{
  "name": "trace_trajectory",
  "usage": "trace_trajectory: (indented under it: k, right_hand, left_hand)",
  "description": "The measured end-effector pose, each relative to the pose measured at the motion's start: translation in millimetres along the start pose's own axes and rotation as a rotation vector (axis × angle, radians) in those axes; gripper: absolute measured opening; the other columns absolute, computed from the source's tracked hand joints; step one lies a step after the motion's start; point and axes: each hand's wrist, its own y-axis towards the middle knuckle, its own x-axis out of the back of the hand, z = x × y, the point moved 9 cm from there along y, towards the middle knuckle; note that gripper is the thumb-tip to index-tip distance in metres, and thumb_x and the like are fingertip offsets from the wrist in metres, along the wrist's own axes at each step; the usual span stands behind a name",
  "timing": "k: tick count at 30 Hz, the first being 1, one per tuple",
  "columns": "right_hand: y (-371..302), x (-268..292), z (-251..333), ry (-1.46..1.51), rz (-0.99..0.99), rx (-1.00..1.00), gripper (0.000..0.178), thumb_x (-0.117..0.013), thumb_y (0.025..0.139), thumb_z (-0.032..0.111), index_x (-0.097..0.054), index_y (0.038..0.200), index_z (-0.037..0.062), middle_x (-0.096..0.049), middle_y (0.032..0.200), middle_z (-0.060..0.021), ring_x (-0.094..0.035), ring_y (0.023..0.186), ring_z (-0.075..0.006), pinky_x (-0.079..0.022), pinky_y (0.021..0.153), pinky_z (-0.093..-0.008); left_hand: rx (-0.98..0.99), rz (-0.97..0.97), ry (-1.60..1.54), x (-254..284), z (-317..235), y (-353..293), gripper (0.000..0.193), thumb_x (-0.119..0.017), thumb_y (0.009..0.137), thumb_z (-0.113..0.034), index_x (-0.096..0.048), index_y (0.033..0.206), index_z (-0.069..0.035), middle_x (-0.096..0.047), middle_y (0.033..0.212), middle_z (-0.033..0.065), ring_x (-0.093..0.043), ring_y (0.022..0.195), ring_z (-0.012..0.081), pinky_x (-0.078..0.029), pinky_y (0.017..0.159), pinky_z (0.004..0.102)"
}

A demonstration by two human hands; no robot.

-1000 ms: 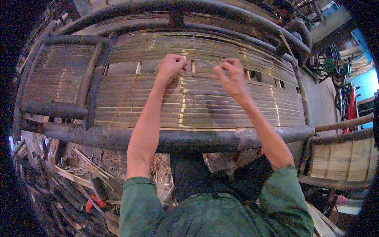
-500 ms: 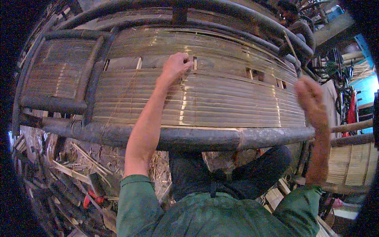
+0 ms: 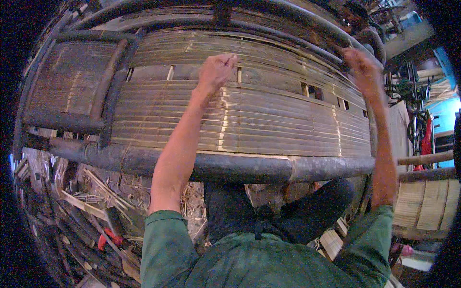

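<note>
Before me lies a wide panel of thin bamboo slats (image 3: 278, 117) set in a dark pole frame (image 3: 240, 168). My left hand (image 3: 218, 72) is closed over the gap between two groups of slats, thumb and fingers pressed together. Whatever it pinches is too small to make out. My right hand (image 3: 362, 69) is raised over the panel's far right corner, closed and smeared by motion. A thin stick-like tool seen in it earlier is now only a faint blur beside the fist. Short pale cross strips (image 3: 239, 75) show in the gap.
A smaller framed slat panel (image 3: 67, 79) adjoins on the left. Split bamboo strips (image 3: 108, 194) and a red-handled tool (image 3: 110, 237) lie on the littered ground at lower left. Another person (image 3: 372, 38) sits beyond the far right corner. A pale slatted piece (image 3: 425, 204) stands at right.
My right hand has swung up, away from me and slightly left, the stick-like tool blurring. My left hand has shifted slightly away from me, still closed.
</note>
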Motion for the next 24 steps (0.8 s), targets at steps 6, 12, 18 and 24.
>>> trace_trajectory:
  k: [6, 12, 18, 24]
  right_hand:
    - [-24.5, -206.3, 114.7, 0.269, 0.265, 0.108, 0.024, -0.055, 0.09, 0.016, -0.06, 0.109, 0.0019, -0.065, 0.101, -0.0059, -0.059, 0.089, -0.014, -0.046, 0.077, -0.0271]
    - [-13.6, -287.3, 91.3, 0.967, 0.126, -0.172, 0.025, -0.053, 0.09, 0.025, -0.061, 0.092, 0.002, -0.063, 0.077, -0.0049, -0.059, 0.071, -0.0172, -0.047, 0.067, -0.0323]
    - [-24.4, -289.2, 77.0, 1.403, 0.147, -0.721, 0.021, -0.055, 0.089, 0.023, -0.052, 0.075, 0.0083, -0.046, 0.062, 0.0001, -0.047, 0.056, -0.0109, -0.041, 0.055, -0.0268]
    - [-9.2, -274.8, 93.4, 1.41, 0.236, -0.667, 0.025, -0.054, 0.089, 0.02, -0.046, 0.068, 0.0109, -0.037, 0.058, 0.0026, -0.037, 0.052, -0.0097, -0.037, 0.053, -0.0268]
  left_hand:
    - [-0.364, -0.195, 0.199, 28.0, -63.0, -10.6, 0.024, -0.054, 0.087, -0.03, -0.062, 0.081, -0.008, -0.061, 0.081, 0.0095, -0.06, 0.077, 0.0315, -0.047, 0.064, 0.0402]
    - [-0.429, -0.245, 0.13, 52.1, -82.2, -9.4, 0.023, -0.054, 0.087, -0.028, -0.06, 0.082, -0.007, -0.06, 0.082, 0.0094, -0.059, 0.078, 0.0315, -0.047, 0.063, 0.0409]
    - [-0.02, 0.242, 0.416, -3.5, 15.2, -6.7, 0.039, -0.043, 0.09, -0.042, -0.063, 0.092, -0.008, -0.064, 0.095, 0.0119, -0.061, 0.091, 0.0323, -0.047, 0.075, 0.0453]
    - [0.043, 0.628, 0.585, -32.4, 39.1, -26.0, 0.052, -0.033, 0.09, -0.055, -0.062, 0.112, -0.019, -0.062, 0.11, 0.0126, -0.057, 0.104, 0.0356, -0.034, 0.094, 0.0568]
